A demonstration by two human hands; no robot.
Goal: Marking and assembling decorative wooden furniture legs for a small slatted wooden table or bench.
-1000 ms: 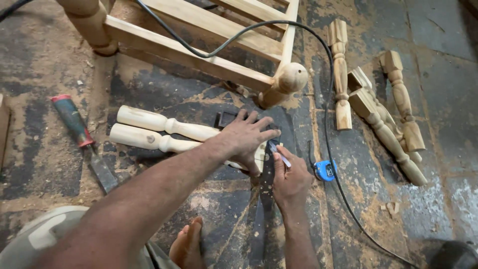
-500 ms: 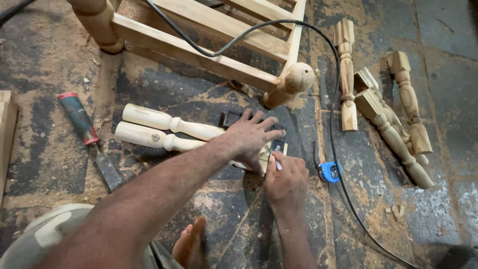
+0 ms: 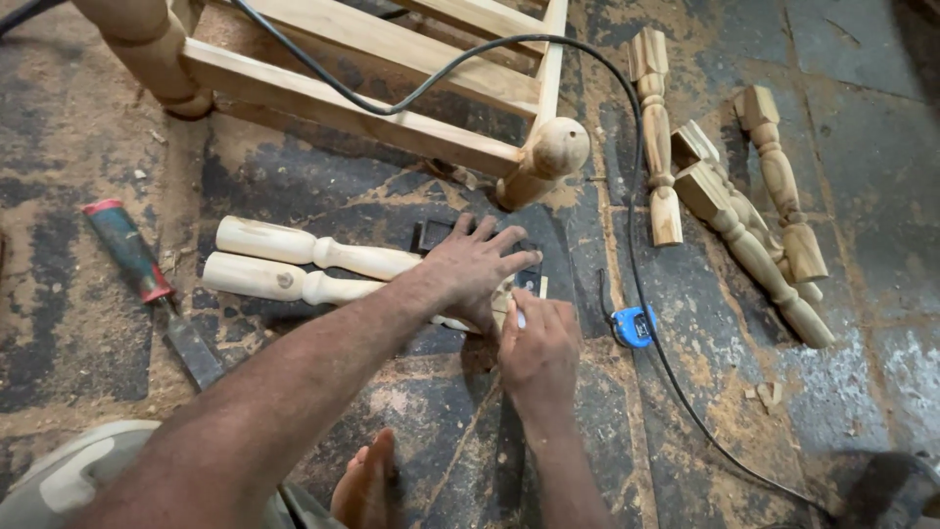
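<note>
Staying pressed, left hand [image 3: 480, 269], spindles [image 3: 313, 269] unmoved

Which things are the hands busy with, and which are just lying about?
In use:
left hand pressing on two turned wooden legs
right hand holding a small pencil-like marker at their ends

Lying about:
chisel
blue tape measure
spare turned legs
black cable
wooden frame

- Soft, even daylight; bright enough, no glare.
- Faint shadows lie under the turned legs [image 3: 304, 264] and the left hand [image 3: 470, 269].
- Centre is sharp; edges bend slightly from the wide lens.
- Bottom corners look dark and blurred.
</note>
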